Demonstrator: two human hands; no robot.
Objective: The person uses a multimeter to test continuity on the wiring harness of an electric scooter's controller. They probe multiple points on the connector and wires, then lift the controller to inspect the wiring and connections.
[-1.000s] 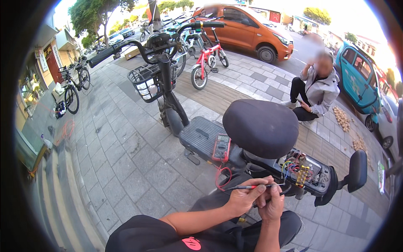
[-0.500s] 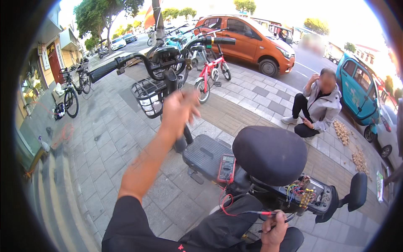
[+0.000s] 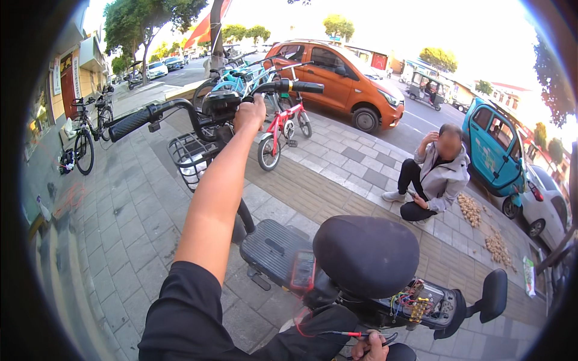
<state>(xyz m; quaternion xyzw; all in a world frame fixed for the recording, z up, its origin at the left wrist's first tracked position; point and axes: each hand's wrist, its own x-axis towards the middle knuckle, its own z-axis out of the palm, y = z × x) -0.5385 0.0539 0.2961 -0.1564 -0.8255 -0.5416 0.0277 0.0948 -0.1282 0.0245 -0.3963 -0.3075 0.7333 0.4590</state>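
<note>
My left hand [image 3: 250, 113] is raised to the scooter's handlebar cockpit, beside the black display [image 3: 220, 102], fingers curled on something I cannot make out. My right hand [image 3: 369, 347], low at the bottom edge, grips red and black probe leads [image 3: 346, 334]. A red multimeter [image 3: 303, 271] rests on the ribbed footboard [image 3: 271, 253], against the black seat [image 3: 364, 256]. Behind the seat, an opened compartment [image 3: 430, 301] shows coloured wires and a yellow terminal block. A wire basket [image 3: 183, 150] hangs below the handlebar.
A crouching person [image 3: 439, 174] in a light jacket is on the paving beside piles of small round tan items [image 3: 497, 246]. An orange car [image 3: 337, 90], teal vehicle [image 3: 494, 144] and pink bicycle [image 3: 271, 150] line the kerb. Steps [image 3: 60, 277] and parked bicycles [image 3: 84, 150] stand left.
My left hand has left the probes and reached forward and up to the handlebar. My right hand keeps the probes, now lower in view. The view has tilted up toward the street.
</note>
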